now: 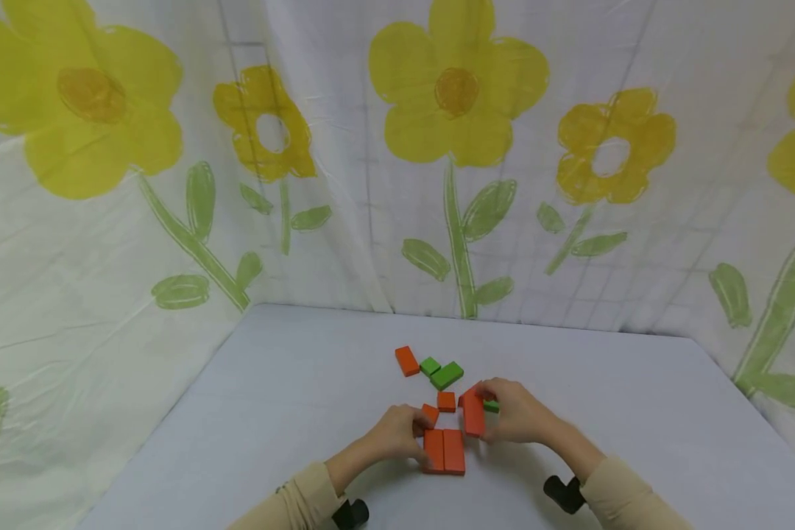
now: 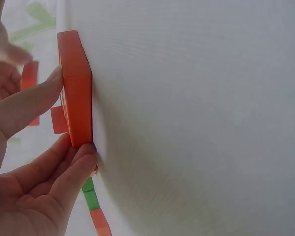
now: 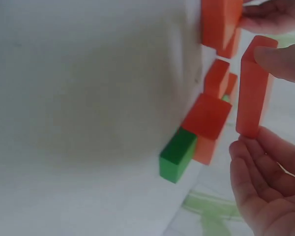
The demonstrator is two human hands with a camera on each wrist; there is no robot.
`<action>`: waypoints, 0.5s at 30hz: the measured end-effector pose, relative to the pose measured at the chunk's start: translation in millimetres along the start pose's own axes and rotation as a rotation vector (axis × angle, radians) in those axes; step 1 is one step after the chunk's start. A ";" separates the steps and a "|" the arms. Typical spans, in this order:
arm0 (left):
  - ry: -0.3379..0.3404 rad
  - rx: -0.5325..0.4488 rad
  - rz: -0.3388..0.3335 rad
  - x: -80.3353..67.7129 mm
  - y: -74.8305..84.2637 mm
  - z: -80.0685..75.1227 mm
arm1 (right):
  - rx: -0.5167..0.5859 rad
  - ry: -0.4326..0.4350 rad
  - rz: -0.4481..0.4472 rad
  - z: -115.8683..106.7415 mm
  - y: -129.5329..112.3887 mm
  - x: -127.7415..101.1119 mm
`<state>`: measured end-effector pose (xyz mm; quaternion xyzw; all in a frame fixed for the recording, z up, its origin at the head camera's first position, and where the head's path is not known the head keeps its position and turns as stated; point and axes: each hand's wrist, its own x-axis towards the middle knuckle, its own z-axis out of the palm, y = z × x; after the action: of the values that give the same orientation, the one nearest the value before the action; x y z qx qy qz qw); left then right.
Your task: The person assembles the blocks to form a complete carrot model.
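Two orange-red rectangular blocks lie side by side on the table; the left one (image 1: 433,450) is pinched at its ends between thumb and fingertips of my left hand (image 1: 397,433). The left wrist view shows that same block (image 2: 79,108) from its long side, its lower face against the table. Just right of the pair, my right hand (image 1: 517,414) holds another orange-red block (image 1: 473,414) raised and tilted. In the right wrist view the thumb presses one end of this block (image 3: 253,93) and the fingertips its other end.
Beyond the pair lie a small orange block (image 1: 447,401) and another orange block (image 1: 429,414) by my left fingers. A green block (image 1: 492,405) shows partly behind my right hand. Further back are two green blocks (image 1: 447,375) and an orange one (image 1: 407,361). A flowered curtain (image 1: 344,221) hangs behind the white table (image 1: 291,368).
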<state>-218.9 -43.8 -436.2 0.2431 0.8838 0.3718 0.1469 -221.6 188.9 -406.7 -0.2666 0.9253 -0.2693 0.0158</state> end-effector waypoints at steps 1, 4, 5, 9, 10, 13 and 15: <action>-0.001 0.003 -0.002 -0.1 0.1 0.0 | 0.001 -0.017 0.005 1.6 0.7 -3.0; -0.002 0.010 -0.004 -0.6 0.8 -0.4 | -0.002 -0.063 0.006 6.5 2.3 -10.2; -0.002 0.013 -0.002 -0.7 0.9 -0.4 | -0.001 -0.076 0.004 8.0 2.5 -11.9; 0.003 0.026 0.005 -0.9 1.1 -1.0 | 0.007 -0.118 -0.010 13.1 3.2 -15.8; 0.004 0.027 0.006 -0.8 0.9 -1.1 | 0.012 -0.126 -0.013 14.0 3.3 -16.3; 0.002 0.020 0.002 -0.9 1.1 -1.4 | 0.023 -0.147 -0.025 16.5 3.6 -17.8; 0.002 0.013 0.000 -0.7 1.5 -1.5 | 0.025 -0.154 -0.033 17.6 3.7 -18.4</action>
<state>-218.4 -44.1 -434.0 0.2435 0.8864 0.3663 0.1444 -204.6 192.1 -425.8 -0.3016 0.9133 -0.2597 0.0859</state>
